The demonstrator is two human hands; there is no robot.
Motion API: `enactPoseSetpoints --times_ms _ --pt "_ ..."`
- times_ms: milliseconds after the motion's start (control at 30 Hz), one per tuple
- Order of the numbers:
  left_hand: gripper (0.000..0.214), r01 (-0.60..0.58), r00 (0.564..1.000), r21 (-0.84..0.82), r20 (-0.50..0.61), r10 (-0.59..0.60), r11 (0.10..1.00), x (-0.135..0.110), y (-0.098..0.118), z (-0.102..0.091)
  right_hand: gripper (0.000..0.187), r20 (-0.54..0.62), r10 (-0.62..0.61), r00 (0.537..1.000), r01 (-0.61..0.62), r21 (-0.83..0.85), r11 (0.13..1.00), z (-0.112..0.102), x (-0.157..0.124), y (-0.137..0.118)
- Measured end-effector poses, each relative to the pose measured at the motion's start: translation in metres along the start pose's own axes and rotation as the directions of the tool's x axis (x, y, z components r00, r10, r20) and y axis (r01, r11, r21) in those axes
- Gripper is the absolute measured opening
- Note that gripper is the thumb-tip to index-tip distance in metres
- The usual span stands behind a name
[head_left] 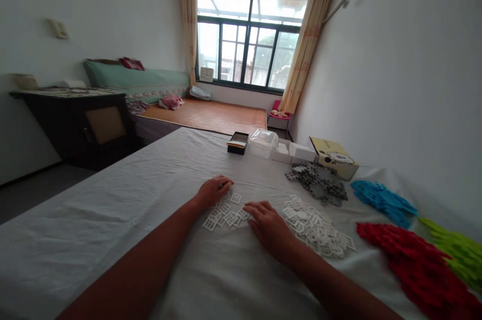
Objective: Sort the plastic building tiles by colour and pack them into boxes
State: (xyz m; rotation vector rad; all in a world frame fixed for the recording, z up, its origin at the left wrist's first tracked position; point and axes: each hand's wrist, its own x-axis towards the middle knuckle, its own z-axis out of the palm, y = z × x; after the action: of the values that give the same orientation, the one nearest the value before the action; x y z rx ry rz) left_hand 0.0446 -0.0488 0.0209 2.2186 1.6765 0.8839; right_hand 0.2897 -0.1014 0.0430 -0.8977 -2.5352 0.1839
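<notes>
Small white square pieces with window-like cutouts (228,217) lie loosely spread on the pale cloth between my hands. My left hand (214,192) rests at the far left edge of this group, its fingers curled in; what they hold, if anything, is hidden. At the group's right side, my right hand (265,222) lies low with fingers stretched forward, the fingertips touching or just over the nearest pieces. A larger heap of the same white pieces (316,227) lies right of my right hand.
Grey pieces (320,182), blue pieces (384,200), red pieces (414,260) and lime-green pieces (457,247) lie in heaps at the right. Along the far edge stand a black box (237,148), a clear plastic container (262,144), white boxes (302,152) and a yellow box (335,155).
</notes>
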Motion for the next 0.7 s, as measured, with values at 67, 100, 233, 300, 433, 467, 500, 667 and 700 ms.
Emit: enactPoseSetpoints --times_ms 67,100,233,300,433,467,500,667,700 --pt "0.034 0.003 1.0 -0.008 -0.001 -0.003 1.0 0.0 0.001 -0.001 0.032 0.03 -0.024 0.999 0.026 -0.063 0.998 0.016 0.007 -0.01" --pt "0.034 0.004 1.0 -0.012 -0.004 -0.004 1.0 -0.001 0.002 -0.001 0.03 0.03 -0.033 0.999 0.036 -0.09 0.995 0.021 0.008 -0.011" --pt "0.033 0.001 1.0 -0.028 -0.004 -0.001 1.0 -0.002 0.006 -0.002 0.021 0.02 -0.161 0.987 0.162 -0.149 0.975 0.023 0.002 -0.003" --pt "0.032 0.008 1.0 -0.034 0.0 -0.008 0.999 -0.003 0.008 -0.003 0.024 -0.009 -0.207 0.978 0.201 -0.196 0.96 0.018 -0.001 0.004" --pt "0.03 0.009 1.0 -0.032 0.003 -0.009 0.999 -0.005 0.011 -0.005 0.026 -0.153 -0.112 0.982 0.059 -0.314 0.948 -0.002 -0.005 0.027" --pt "0.03 -0.001 1.0 -0.028 0.0 0.001 1.0 -0.005 0.012 -0.005 0.023 -0.178 -0.058 0.982 -0.006 -0.343 0.939 -0.008 -0.006 0.035" --pt "0.03 -0.015 1.0 -0.026 0.002 0.015 1.0 -0.006 0.014 -0.004 0.02 -0.191 -0.004 0.982 -0.068 -0.369 0.927 -0.014 -0.007 0.043" --pt "0.036 -0.153 0.985 -0.065 0.077 0.157 0.986 -0.011 0.034 0.005 0.018 -0.252 0.099 0.963 -0.193 -0.385 0.903 -0.028 -0.011 0.064" --pt "0.038 -0.176 0.978 -0.089 0.095 0.184 0.98 -0.012 0.04 0.008 0.018 -0.264 0.082 0.961 -0.174 -0.35 0.92 -0.027 -0.011 0.061"
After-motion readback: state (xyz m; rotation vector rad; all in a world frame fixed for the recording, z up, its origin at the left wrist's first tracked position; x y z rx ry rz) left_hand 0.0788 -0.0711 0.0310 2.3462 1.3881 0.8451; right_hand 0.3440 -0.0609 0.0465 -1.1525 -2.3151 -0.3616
